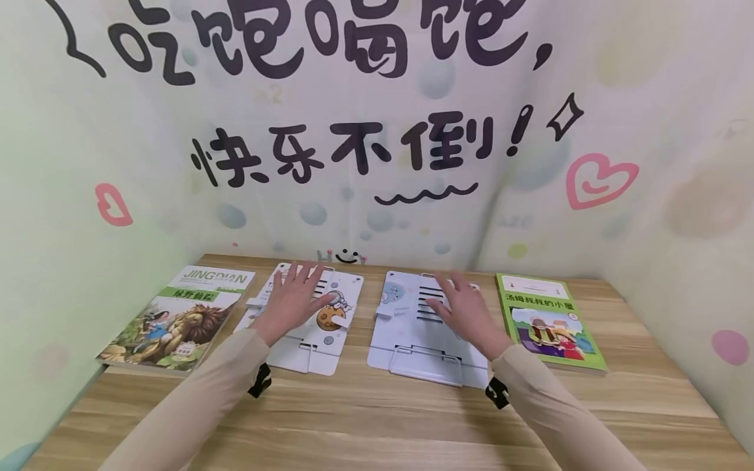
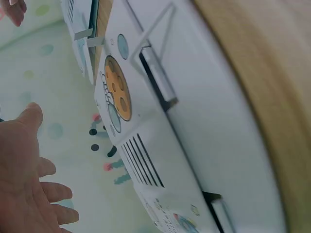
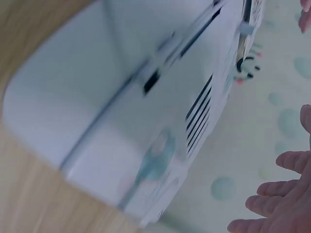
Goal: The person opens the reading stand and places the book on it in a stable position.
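Two white folding book stands with cartoon prints, slots and wire supports lie flat on the wooden table in the head view. My left hand (image 1: 292,301), fingers spread, is over the left book stand (image 1: 330,319), which bears an orange planet print. Over the right book stand (image 1: 400,333) is my right hand (image 1: 465,311), its fingers also spread. Each wrist view shows its hand, the left hand (image 2: 24,179) and the right hand (image 3: 286,194), raised apart from the stand surface with nothing held.
A book with a lion cover (image 1: 182,320) lies at the table's left side. Right of the stands lies a green-covered book (image 1: 550,324). A printed wall cloth (image 1: 353,216) rises behind the table (image 1: 377,432), with more cloth at both sides.
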The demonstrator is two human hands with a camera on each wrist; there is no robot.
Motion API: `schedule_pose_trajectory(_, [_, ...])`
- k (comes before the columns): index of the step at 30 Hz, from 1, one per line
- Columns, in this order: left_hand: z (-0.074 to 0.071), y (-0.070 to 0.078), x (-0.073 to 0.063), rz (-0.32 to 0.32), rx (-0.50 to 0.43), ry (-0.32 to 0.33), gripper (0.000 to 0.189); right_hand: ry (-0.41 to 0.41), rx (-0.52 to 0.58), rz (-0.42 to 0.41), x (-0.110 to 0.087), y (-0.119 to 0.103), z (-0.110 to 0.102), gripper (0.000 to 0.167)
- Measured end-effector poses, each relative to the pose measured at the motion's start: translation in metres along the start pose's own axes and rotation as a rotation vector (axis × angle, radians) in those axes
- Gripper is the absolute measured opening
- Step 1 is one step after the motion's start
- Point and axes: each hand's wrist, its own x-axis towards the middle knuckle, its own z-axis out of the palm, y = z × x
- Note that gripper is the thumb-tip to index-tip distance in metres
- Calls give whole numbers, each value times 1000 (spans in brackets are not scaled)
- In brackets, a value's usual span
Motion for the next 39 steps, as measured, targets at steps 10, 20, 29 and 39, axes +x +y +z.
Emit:
schedule_pose_trajectory(10, [-2, -44, -42, -4, -247, 16, 55, -10, 321, -110, -4, -56, 27, 41])
schedule_pose_trajectory(20, [6, -74, -70, -118, -458, 2, 34, -134, 629, -122, -6, -108, 55, 25])
schedule_pose_trajectory(29, [14, -87, -81, -164, -539, -59, 23, -321, 868, 12, -9, -148, 80, 28])
schedule_pose_trajectory(39, [17, -95, -83, -247, -662, -118, 23, -398, 981, 190, 0, -170, 92, 27])
